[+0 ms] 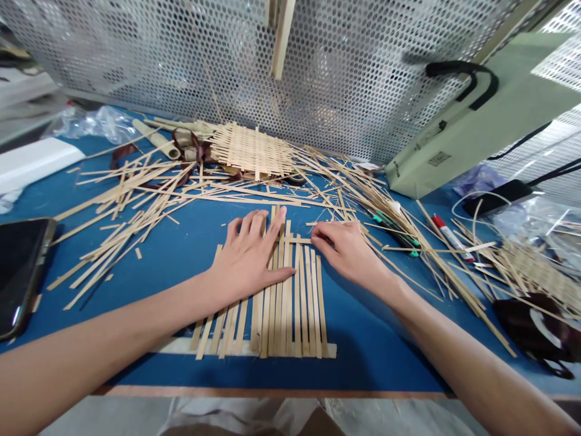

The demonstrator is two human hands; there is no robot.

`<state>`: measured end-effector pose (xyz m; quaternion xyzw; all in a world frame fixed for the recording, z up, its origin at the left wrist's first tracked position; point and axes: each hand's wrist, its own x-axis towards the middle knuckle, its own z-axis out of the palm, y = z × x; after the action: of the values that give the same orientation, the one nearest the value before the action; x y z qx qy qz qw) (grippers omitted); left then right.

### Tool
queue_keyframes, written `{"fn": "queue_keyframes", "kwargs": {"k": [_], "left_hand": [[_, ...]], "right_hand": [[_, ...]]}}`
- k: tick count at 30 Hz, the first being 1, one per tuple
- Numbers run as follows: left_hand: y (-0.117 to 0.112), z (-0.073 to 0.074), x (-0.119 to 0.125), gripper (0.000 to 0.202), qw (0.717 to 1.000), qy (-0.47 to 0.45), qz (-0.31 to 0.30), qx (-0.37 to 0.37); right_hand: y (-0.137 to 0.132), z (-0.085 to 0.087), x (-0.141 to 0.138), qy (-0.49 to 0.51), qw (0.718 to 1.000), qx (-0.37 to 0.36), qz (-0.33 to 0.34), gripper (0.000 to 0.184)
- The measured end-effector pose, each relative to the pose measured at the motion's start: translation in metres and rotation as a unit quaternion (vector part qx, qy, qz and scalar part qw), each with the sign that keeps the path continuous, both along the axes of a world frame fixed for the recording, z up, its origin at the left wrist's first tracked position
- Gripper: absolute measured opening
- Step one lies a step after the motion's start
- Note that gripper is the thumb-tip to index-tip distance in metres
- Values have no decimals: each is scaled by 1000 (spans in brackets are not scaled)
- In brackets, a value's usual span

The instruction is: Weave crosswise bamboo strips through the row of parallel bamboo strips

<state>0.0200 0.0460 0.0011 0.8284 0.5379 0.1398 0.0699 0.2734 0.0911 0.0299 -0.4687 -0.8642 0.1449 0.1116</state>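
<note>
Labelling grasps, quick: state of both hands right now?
Left hand: open, spread over the lengthwise strips.
Right hand: closed, seemingly pinching the end of the cross strip.

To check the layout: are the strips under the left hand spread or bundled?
Spread: the strips under the left hand lie side by side, blue gaps between several.

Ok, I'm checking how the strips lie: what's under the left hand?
Slim strips run under the left hand, their near ends lying across a white band. The parts directly beneath it are covered, so how they lie there can't be seen.
</note>
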Motion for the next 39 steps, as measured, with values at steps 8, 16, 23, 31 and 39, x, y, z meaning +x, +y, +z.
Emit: {"fn": "queue_keyframes", "kwargs": {"k": [8, 16, 23, 31, 39], "left_hand": [[11, 4, -9, 116, 999, -34, -1, -41], [18, 63, -82, 51, 996, -47, -46, -59], [13, 25, -90, 75, 995, 24, -31, -92], [23, 12, -82, 78, 996, -17, -34, -87], [25, 3, -79, 65, 998, -4, -42, -53]], "right_hand": [[-7, -9, 3, 19, 1000, -5, -5, 20], [-6, -18, 8, 54, 999, 3, -6, 21], [-5, -20, 9, 72, 997, 2, -13, 20], [-7, -21, 11, 66, 998, 15, -15, 24], [-12, -21, 11, 76, 997, 9, -32, 24]]}}
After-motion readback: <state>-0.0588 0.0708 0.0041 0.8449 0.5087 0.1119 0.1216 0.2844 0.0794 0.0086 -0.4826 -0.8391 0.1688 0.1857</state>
